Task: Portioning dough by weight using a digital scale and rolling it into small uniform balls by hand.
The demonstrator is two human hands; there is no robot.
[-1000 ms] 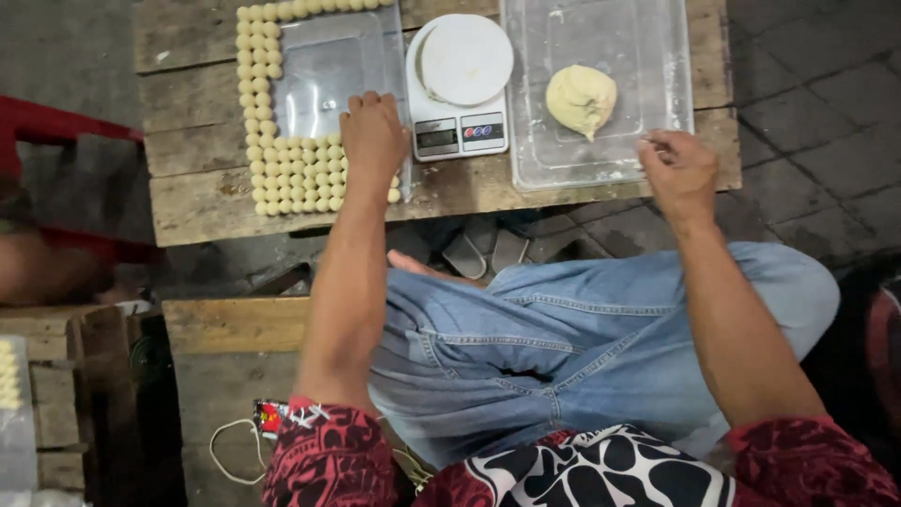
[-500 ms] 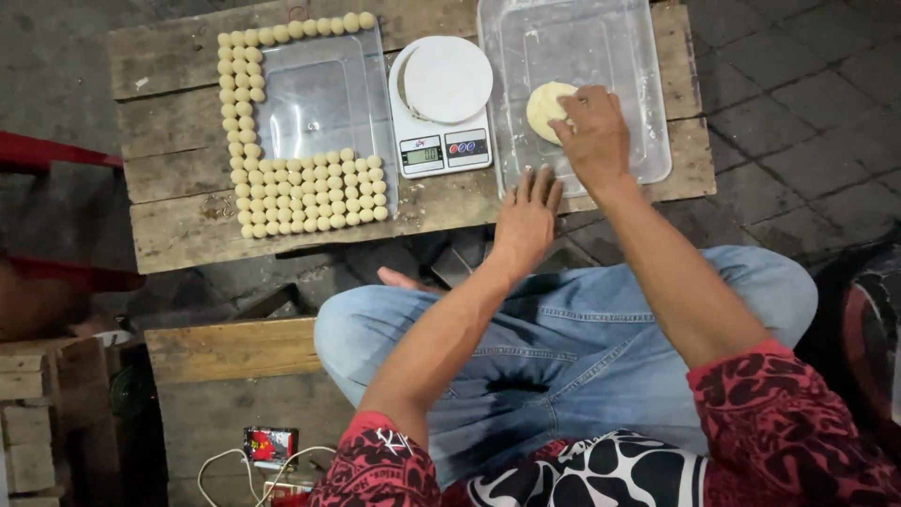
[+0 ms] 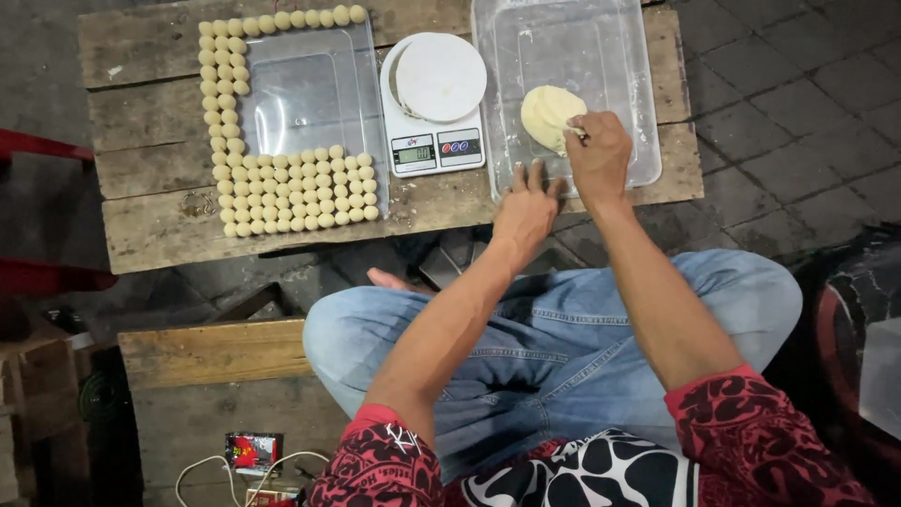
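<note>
While the right hand [image 3: 599, 155] pinches the dough lump [image 3: 549, 113] inside the clear plastic tub [image 3: 638, 103] and the left hand [image 3: 526, 208], fingers spread, steadies its rim, an oversized pull could drag the tub off the tabletop [image 3: 160, 225].

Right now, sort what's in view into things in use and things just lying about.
In use: right hand pinching the dough lump; left hand on the clear tub; scale; tray of dough balls.

Lying about: wooden crate; white cable.
</note>
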